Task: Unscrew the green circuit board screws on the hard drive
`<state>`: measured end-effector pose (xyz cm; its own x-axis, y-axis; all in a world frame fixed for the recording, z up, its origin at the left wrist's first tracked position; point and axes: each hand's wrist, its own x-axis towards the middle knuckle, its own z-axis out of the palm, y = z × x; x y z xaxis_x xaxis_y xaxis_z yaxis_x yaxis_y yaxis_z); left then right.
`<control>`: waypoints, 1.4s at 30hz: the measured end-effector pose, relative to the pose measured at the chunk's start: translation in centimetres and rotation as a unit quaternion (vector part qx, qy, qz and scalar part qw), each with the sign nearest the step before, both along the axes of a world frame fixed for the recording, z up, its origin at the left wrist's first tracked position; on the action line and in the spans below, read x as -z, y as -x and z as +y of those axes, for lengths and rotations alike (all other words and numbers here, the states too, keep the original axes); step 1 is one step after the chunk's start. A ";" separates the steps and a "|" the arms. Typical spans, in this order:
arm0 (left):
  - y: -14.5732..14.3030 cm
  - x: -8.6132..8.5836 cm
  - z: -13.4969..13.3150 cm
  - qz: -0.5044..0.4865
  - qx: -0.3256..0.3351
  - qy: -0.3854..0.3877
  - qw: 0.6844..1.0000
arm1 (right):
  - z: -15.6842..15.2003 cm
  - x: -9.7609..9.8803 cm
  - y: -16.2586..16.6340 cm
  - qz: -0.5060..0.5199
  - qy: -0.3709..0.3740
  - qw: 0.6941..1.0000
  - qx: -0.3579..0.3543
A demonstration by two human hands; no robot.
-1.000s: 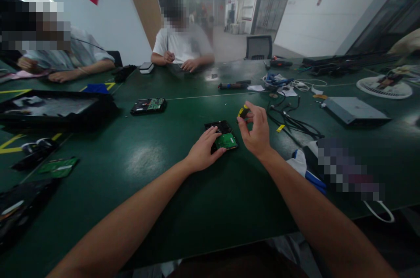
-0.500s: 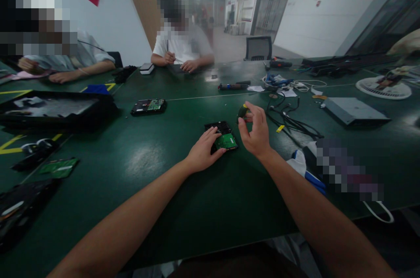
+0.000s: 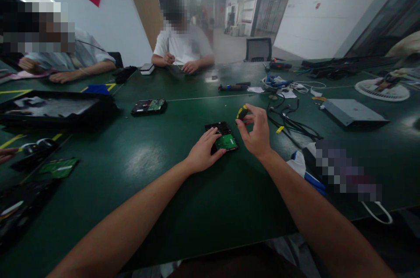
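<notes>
Under my left hand [image 3: 206,150] lies a hard drive [image 3: 227,142] with a green circuit board and a black upper part. My left fingers rest over its left side and the thumb lies along its near edge, holding it against the table. My right hand [image 3: 256,131] is raised just to the right of the drive. Its thumb and fingers are closed on a screwdriver [image 3: 242,112] with a dark green and yellow handle. The screwdriver's shaft is too thin and dark to make out, so I cannot tell whether its tip touches the drive.
Another hard drive [image 3: 149,106] lies farther left. Black cables [image 3: 288,123], a metal box [image 3: 356,112] and a blue-white glove [image 3: 303,168] are to the right. At left are a black tray-like casing [image 3: 59,109] and a green circuit board [image 3: 59,168]. Two people sit across the table.
The screwdriver handle has turned in my right fingers, showing more yellow. My left hand and the hard drive stay put. Another person's hand has appeared at the left edge.
</notes>
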<state>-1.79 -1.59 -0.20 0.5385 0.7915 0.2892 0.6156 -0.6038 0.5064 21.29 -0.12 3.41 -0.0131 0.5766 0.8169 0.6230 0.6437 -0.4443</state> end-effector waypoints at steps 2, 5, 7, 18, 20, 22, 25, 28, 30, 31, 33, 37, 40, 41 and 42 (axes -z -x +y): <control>0.0 -0.1 0.0 0.000 0.001 0.000 1.000 | 0.0 0.1 0.0 -0.001 -0.001 1.000 0.005; 0.0 -0.2 -0.1 0.002 0.000 0.002 1.000 | 0.2 0.3 0.1 -0.001 0.001 1.000 0.001; 0.0 -0.3 -0.1 0.002 0.000 0.005 1.000 | 0.3 0.4 0.1 0.001 0.001 1.000 -0.001; 0.0 -0.2 -0.1 0.002 -0.003 0.008 1.000 | -0.2 -0.4 0.1 -0.042 -0.004 0.999 -0.004; 0.0 -0.3 -0.1 0.003 -0.002 0.010 1.000 | -0.2 -0.3 0.1 -0.042 -0.006 0.999 0.001; -0.1 -0.4 -0.1 0.005 -0.002 0.011 1.000 | -0.1 -0.2 0.1 -0.040 -0.005 0.999 0.006; -0.1 -0.5 -0.2 0.005 -0.001 0.009 1.000 | 0.0 0.0 0.0 -0.035 0.002 0.999 0.002; -0.1 -0.4 -0.2 0.004 -0.002 0.010 1.000 | -0.1 0.0 0.0 -0.023 0.006 1.000 0.002; 0.0 -0.4 -0.2 0.003 -0.004 0.010 1.000 | -0.3 -0.2 0.1 -0.017 0.007 1.000 0.006; 0.0 -0.3 -0.1 0.004 -0.004 0.010 1.000 | -0.3 -0.2 0.1 -0.017 0.007 1.000 0.006; -0.1 -0.3 -0.1 0.004 -0.004 0.009 1.000 | -0.4 -0.4 0.2 -0.024 0.011 1.000 0.004; 0.0 -0.3 -0.1 0.008 -0.002 0.012 1.000 | -0.4 -0.4 0.1 -0.029 0.007 1.000 0.000; 0.0 -0.3 -0.1 0.007 -0.002 0.011 1.000 | -0.3 -0.4 0.1 -0.026 -0.005 1.000 0.013; 0.0 -0.3 -0.1 0.006 -0.002 0.011 1.000 | -0.3 -0.4 0.1 -0.028 -0.008 0.999 0.017; 0.0 -0.3 -0.1 0.005 -0.002 0.009 1.000 | -0.3 -0.4 0.1 -0.029 -0.010 0.999 0.020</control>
